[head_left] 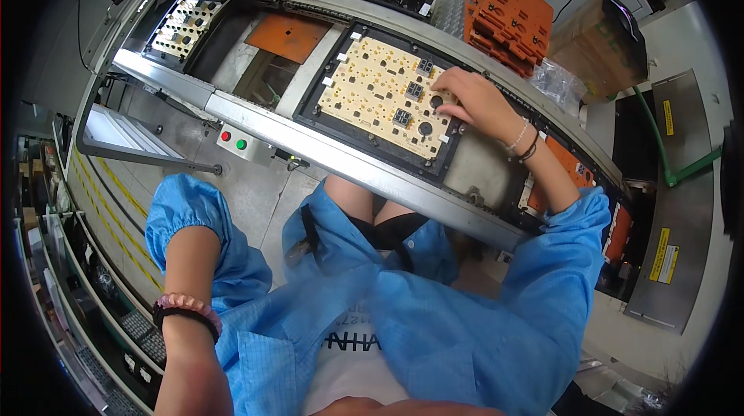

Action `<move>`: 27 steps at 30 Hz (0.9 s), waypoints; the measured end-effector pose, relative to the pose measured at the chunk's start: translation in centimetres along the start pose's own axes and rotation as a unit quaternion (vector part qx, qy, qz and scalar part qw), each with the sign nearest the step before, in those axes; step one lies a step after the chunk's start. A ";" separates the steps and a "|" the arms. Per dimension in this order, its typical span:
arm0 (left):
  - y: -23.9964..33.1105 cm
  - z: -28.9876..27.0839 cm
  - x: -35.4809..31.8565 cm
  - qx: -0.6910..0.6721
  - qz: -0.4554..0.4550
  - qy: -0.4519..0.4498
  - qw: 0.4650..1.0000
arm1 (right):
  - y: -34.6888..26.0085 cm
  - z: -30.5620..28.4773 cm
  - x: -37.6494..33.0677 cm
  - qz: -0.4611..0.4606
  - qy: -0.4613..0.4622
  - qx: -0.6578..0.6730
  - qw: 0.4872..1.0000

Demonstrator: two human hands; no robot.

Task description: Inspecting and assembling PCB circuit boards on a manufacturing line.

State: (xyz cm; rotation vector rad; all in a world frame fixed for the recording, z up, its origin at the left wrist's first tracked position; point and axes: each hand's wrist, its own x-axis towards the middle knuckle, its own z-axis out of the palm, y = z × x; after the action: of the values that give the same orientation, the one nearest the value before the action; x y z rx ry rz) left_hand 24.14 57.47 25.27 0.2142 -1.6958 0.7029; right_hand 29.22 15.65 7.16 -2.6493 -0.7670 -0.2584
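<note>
A cream circuit board (364, 82) lies in a black frame (308, 109) on the conveyor in front of me. It carries small black parts and several black display blocks (402, 117). My right hand (474, 102) is over the board's right side. Its thumb and fingertips close around a black round component (436, 101) at the board's surface. A similar black round component (425, 129) sits nearer to me, untouched. My left arm is bent back toward me, away from the board. Only part of my left hand (192, 389) shows at the lower edge; its fingers are hidden.
Further left on the conveyor (178, 79) is another populated board (184, 28), with an orange plate (288, 34) between. Stacked orange trays (508, 20) and a cardboard box (593, 48) stand behind at right. A button box (242, 144) hangs below the front rail.
</note>
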 end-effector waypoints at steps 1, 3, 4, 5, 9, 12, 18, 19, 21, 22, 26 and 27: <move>0.0 0.1 -0.2 0.002 -0.003 -0.004 1.000 | -0.4 -0.7 -0.2 0.035 0.001 -0.003 0.999; -0.3 0.5 -0.7 0.002 -0.006 -0.014 1.000 | -0.4 -1.5 -1.1 0.098 0.007 0.000 0.995; -0.5 0.7 -0.8 0.005 -0.010 -0.022 1.000 | -0.1 -1.4 -1.5 0.092 0.012 0.001 0.996; -0.7 0.9 -0.9 0.009 -0.014 -0.030 0.999 | 0.1 -1.4 -1.9 0.103 0.016 -0.017 0.994; -1.4 1.9 -1.1 0.006 -0.021 -0.050 0.999 | 0.0 -1.6 -2.7 0.130 0.012 -0.045 0.990; -1.3 1.9 -1.2 0.023 0.002 -0.045 0.999 | -0.1 -1.5 -2.7 0.140 0.005 -0.056 0.988; -0.2 1.5 -1.2 0.210 0.114 -0.037 0.970 | 0.3 -1.6 -3.2 0.160 0.034 -0.074 0.984; 0.2 1.3 -1.3 0.242 0.133 -0.033 0.960 | 0.3 -1.7 -3.2 0.158 0.039 -0.074 0.984; 1.0 0.9 -1.3 0.306 0.168 -0.025 0.937 | 0.3 -1.8 -3.3 0.159 0.042 -0.076 0.983; 1.2 0.7 -1.3 0.337 0.184 -0.020 0.923 | 0.4 -1.8 -3.4 0.162 0.047 -0.076 0.983; 1.2 1.0 -1.7 0.324 0.180 0.001 0.929 | 0.2 -1.6 -3.4 0.167 0.042 -0.080 0.982; 1.1 1.0 -1.7 0.319 0.180 0.006 0.930 | -0.1 -1.6 -3.2 0.174 0.041 -0.084 0.980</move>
State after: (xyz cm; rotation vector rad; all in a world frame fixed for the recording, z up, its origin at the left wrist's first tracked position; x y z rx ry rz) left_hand 23.21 57.36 23.18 0.3523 -1.4579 1.5249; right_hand 26.39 13.62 7.79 -2.8500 -0.2550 -0.3466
